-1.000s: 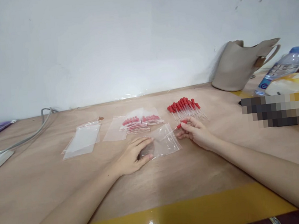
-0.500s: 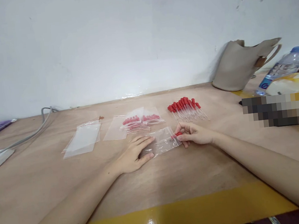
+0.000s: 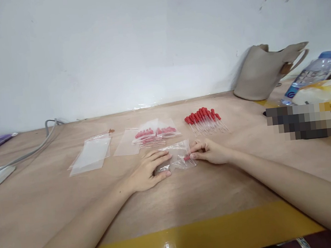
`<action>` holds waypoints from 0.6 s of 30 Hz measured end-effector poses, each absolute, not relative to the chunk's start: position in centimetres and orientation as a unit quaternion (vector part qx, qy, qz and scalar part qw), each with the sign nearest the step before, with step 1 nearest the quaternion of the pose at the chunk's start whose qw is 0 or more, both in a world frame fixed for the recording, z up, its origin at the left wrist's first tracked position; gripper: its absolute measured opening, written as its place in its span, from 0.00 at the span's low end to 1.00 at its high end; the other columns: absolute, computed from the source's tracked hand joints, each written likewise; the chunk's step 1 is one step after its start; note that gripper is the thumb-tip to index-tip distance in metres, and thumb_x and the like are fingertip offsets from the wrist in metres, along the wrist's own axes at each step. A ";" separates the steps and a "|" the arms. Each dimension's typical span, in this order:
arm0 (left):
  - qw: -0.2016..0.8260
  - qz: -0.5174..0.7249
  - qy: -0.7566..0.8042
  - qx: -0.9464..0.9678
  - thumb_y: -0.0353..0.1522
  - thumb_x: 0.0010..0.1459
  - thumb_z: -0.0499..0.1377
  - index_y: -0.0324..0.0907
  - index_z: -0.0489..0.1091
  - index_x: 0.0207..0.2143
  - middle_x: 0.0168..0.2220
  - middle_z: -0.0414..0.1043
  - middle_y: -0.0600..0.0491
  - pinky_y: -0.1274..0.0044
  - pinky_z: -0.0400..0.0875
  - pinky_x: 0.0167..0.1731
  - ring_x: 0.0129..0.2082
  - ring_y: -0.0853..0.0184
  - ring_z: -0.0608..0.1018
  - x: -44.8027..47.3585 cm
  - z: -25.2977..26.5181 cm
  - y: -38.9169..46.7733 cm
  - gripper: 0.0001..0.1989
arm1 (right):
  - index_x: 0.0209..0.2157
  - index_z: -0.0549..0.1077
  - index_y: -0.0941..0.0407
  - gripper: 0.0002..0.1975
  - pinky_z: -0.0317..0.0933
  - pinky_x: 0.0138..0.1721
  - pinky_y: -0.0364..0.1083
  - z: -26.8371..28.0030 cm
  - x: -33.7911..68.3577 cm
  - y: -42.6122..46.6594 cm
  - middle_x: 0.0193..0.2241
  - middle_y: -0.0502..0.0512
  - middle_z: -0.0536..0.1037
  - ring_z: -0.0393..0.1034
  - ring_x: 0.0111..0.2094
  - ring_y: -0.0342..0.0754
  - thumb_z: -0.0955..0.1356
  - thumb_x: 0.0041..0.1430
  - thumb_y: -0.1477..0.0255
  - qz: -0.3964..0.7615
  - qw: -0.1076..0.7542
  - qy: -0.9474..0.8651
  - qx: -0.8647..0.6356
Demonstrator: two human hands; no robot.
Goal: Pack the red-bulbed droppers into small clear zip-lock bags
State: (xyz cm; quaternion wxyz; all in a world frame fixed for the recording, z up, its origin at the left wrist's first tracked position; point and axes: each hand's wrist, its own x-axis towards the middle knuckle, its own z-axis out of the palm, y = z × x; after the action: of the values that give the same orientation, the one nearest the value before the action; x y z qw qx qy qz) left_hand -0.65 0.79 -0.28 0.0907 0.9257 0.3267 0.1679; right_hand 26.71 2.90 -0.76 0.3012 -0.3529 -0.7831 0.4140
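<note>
Right hand: thumb and fingers drawn together at red bulb of dropper; cannot tell whether it grips. Bulb lies at mouth of clear bag on counter. Left hand: half open, fingers resting on bag's other end. Beyond: pile of droppers, bags with red contents; farther left, flat bags.

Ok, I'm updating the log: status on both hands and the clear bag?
Left hand spread, resting on clear bag. Right hand at bag's mouth by a red-topped dropper, exact grip unclear, partly blocking the view. Loose droppers just beyond.
</note>
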 end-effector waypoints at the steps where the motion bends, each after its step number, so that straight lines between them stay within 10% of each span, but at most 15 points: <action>1: 0.091 0.167 0.326 0.926 0.43 0.60 0.54 0.49 0.59 0.58 0.57 0.61 0.49 0.60 0.57 0.55 0.58 0.57 0.61 -0.6 -0.3 0.8 0.25 | 0.29 0.78 0.56 0.13 0.58 0.26 0.40 -0.7 26.6 2.7 0.23 0.49 0.71 0.63 0.24 0.39 0.68 0.50 0.61 0.425 0.299 -0.771 -0.368; 18: 0.127 0.210 0.310 0.918 0.40 0.59 0.56 0.43 0.65 0.45 0.53 0.65 0.47 0.65 0.62 0.52 0.54 0.59 0.67 -0.3 0.2 0.5 0.14 | 0.26 0.64 0.55 0.13 0.43 0.10 0.36 0.1 25.8 1.0 0.08 0.40 0.60 0.50 0.09 0.35 0.69 0.49 0.62 0.538 0.312 -0.577 -0.530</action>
State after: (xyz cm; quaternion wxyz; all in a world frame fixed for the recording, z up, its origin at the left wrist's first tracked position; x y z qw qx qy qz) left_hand -0.31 0.54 0.20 0.1271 0.9184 0.3100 0.2103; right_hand 25.76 1.01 0.10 0.3123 -0.5300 -0.5765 0.5377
